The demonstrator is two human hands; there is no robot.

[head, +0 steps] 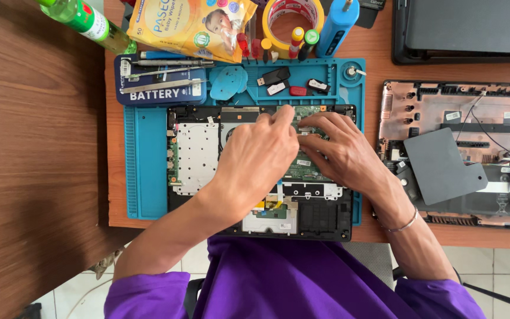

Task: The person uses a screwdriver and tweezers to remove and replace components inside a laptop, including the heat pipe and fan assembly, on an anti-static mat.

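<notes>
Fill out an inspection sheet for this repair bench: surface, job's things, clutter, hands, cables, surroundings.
Surface: wooden desk with a blue work mat on it.
Job's things: opened laptop base lies on the mat, its green circuit board exposed.
Clutter: green bottle, wipes pack, tape roll, screwdrivers, USB sticks, blue cylinder tool.
Hands: left hand and right hand meet fingertip to fingertip over the board; whether they pinch anything cannot be told.
Cables: thin black wires cross the removed bottom cover.
Surroundings: dark closed laptop at upper right; tiled floor below; wooden panel on the left.
</notes>
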